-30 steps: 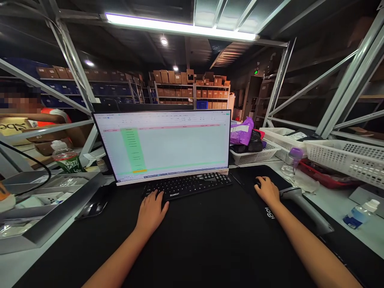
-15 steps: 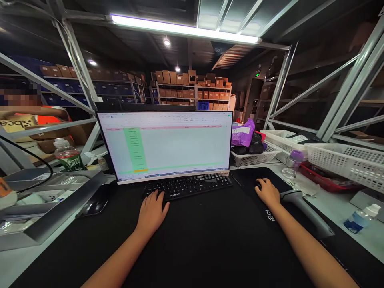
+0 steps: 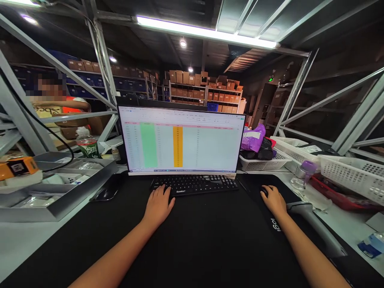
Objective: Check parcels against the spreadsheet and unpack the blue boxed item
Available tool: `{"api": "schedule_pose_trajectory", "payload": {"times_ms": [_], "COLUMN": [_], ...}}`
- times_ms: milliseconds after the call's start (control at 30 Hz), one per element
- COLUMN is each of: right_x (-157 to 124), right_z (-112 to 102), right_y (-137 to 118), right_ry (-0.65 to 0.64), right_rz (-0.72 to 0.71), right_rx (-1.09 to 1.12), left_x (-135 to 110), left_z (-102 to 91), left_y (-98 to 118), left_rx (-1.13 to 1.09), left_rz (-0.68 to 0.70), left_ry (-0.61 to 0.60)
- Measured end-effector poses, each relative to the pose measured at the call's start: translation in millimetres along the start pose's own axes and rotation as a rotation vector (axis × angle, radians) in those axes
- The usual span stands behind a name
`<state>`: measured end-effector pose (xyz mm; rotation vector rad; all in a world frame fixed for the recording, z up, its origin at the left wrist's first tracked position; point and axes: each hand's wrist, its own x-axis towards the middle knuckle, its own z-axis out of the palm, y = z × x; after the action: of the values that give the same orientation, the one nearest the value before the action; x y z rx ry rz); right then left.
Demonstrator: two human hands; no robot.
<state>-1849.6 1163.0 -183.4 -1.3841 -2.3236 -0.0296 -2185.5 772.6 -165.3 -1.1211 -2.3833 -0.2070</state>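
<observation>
My left hand (image 3: 159, 204) lies flat with fingers stretched onto the lower left corner of the black keyboard (image 3: 198, 184). My right hand (image 3: 273, 200) is curled over a black mouse (image 3: 264, 191) on the black desk mat (image 3: 204, 240). Behind the keyboard stands a monitor (image 3: 183, 140) showing a spreadsheet with a green column and an orange column. A grey barcode scanner (image 3: 315, 224) lies just right of my right wrist.
White baskets (image 3: 351, 170) and one with purple and black bags (image 3: 255, 142) stand at the right. A grey tray (image 3: 57, 188), a bottle (image 3: 87, 144) and a second mouse (image 3: 105, 194) sit left. A person in orange works at far left. Metal rack struts frame the desk.
The spreadsheet on the monitor now shows more filled rows and an orange column. The view has shifted left, so everything sits further right. Both hands stay in place.
</observation>
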Motion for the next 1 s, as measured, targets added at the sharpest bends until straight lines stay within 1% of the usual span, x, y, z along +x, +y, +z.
{"api": "schedule_pose_trajectory", "payload": {"times_ms": [200,500,1000], "right_x": [3.6,8.3,9.6], "right_z": [5.8,11.1,10.4], "right_y": [4.1,8.6,5.9], "right_ry": [-0.013,0.006,0.022], "right_rz": [-0.016,-0.035,-0.063], "right_rx": [0.003,-0.006,-0.013], "left_x": [-0.2,-0.7,-0.6], "left_z": [-0.4,4.5,6.6], "left_y": [0.3,0.0,-1.4], "left_rx": [-0.043,-0.073,-0.073], "left_rz": [-0.008,-0.013,-0.014], "left_ry": [-0.003,0.036,0.024]}}
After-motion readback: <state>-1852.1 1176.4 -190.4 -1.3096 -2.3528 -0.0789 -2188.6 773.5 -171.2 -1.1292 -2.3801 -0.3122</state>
